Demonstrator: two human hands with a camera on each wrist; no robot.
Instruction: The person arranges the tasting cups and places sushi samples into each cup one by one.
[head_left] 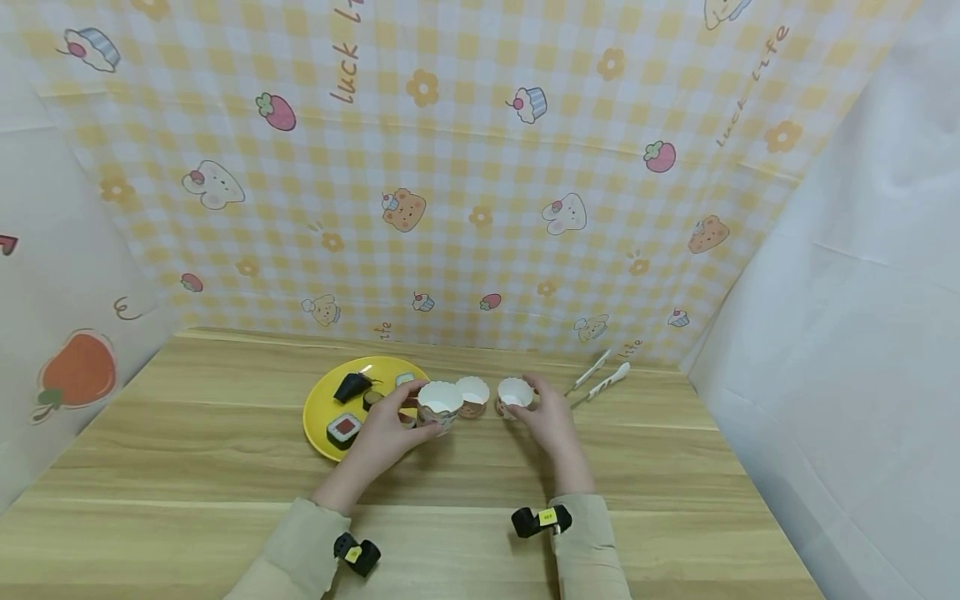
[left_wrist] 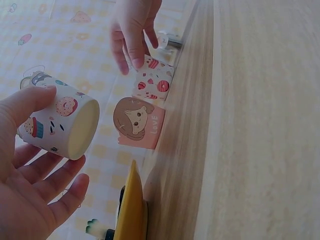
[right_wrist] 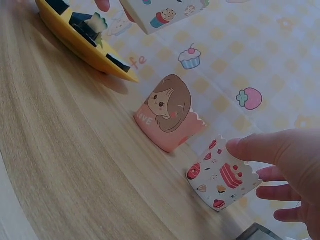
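Observation:
My left hand (head_left: 390,433) holds a paper baking cup (left_wrist: 62,117), white with cupcake and doughnut prints, tilted and raised off the table. The thumb lies on one side of it and the fingers on the other. To the right, my right hand (head_left: 551,421) is at a second paper cup (right_wrist: 220,177), printed with red cakes, standing on the table. Its thumb is at that cup's rim and the other fingers are spread beside it. A pink paper cup (right_wrist: 167,115) with a girl's face and "LOVE" stands between the two hands.
On the left, partly behind my left hand, a yellow plate (head_left: 315,421) bears several sushi pieces, among them a square roll (head_left: 344,428) and a black cone-shaped one (head_left: 351,386). White-handled tongs (head_left: 609,381) lie right of my right hand. A checked cloth (head_left: 480,167) hangs behind the table.

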